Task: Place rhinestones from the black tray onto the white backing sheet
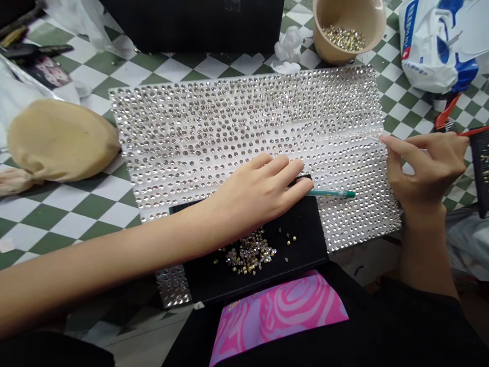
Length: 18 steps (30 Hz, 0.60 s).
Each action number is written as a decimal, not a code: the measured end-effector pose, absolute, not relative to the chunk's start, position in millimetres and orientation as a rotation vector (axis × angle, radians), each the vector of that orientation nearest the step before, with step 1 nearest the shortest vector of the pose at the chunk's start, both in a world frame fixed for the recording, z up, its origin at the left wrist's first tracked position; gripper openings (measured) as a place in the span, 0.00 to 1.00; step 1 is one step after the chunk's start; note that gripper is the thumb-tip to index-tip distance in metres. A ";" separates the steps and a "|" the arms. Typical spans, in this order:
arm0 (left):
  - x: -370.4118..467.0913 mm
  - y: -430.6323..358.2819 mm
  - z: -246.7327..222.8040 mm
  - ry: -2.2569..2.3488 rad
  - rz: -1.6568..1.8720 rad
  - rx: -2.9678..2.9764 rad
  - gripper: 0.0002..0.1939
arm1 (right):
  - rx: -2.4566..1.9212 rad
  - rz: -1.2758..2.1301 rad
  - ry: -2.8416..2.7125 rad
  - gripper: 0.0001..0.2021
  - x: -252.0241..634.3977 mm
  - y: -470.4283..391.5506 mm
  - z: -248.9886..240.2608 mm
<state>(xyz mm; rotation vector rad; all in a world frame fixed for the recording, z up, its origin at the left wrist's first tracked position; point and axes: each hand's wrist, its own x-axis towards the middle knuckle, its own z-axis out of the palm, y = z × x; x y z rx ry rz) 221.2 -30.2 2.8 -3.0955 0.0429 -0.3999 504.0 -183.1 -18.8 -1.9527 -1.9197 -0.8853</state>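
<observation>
My left hand [263, 188] reaches palm down across the black tray [301, 260] and a sheet studded with rows of rhinestones [183, 132]. Its fingers are stretched out, and the thumb is hidden below. A green pen [332, 193] sticks out from under the forefinger; whether it is touched is unclear. Loose rhinestones [252, 252] lie heaped in the tray, partly covered by the forearm. At the sheet's right edge my right hand [428, 163] pinches a thin pale stick-like thing [373, 137] between thumb and forefinger, its tip over the rhinestone rows.
Behind the sheet stand a beige bowl [349, 51] of rhinestones, crumpled tissue [289, 46] and a black box [198, 25]. A white and blue packet [439, 51] lies back right, with a black tray [482, 163] nearer. Left is a tan pouch [63, 140] on the checked cloth [99, 204].
</observation>
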 end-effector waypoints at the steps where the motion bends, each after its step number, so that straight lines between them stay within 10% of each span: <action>1: 221.4 -30.3 2.9 0.043 -0.399 -3.096 0.04 | -1.954 -0.883 -1.921 0.14 504.2 -183.0 -19.0; 18: 221.9 -30.8 3.2 0.045 -0.381 -3.088 0.04 | -1.928 -0.891 -1.952 0.17 497.6 -182.9 -13.7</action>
